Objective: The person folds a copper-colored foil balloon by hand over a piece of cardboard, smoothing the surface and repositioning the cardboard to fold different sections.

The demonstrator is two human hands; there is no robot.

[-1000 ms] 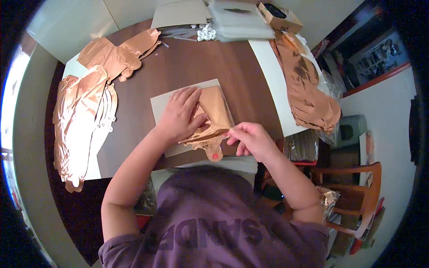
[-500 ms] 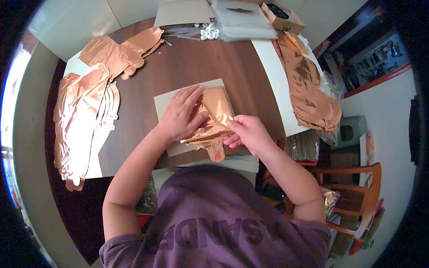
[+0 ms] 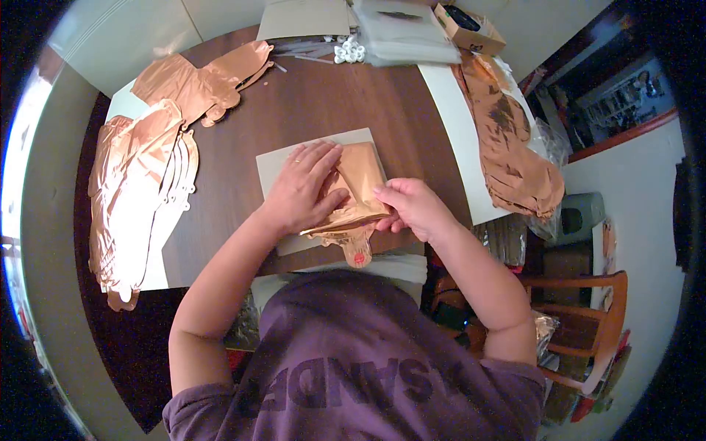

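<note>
A folded copper-coloured foil piece (image 3: 358, 165) lies on a grey board (image 3: 268, 167) near the table's front edge. Its lower end, a tab with a red spot, sticks out toward my body. My left hand (image 3: 303, 187) rests flat on the foil's left part, fingers extended. At the foil's right edge, my right hand (image 3: 413, 208) pinches the foil between thumb and fingers. Part of the foil is hidden under my left hand.
Copper foil pieces (image 3: 140, 158) are spread at the table's left. More foil (image 3: 511, 143) lies on the right. At the back are white small parts (image 3: 349, 50), clear plastic sleeves (image 3: 404, 37) and a cardboard box (image 3: 471, 33). A wooden chair (image 3: 618, 316) stands at right.
My right hand has shifted slightly up and to the right along the foil's edge. The foil's lower right edge is spread flatter. My left hand stays on the foil.
</note>
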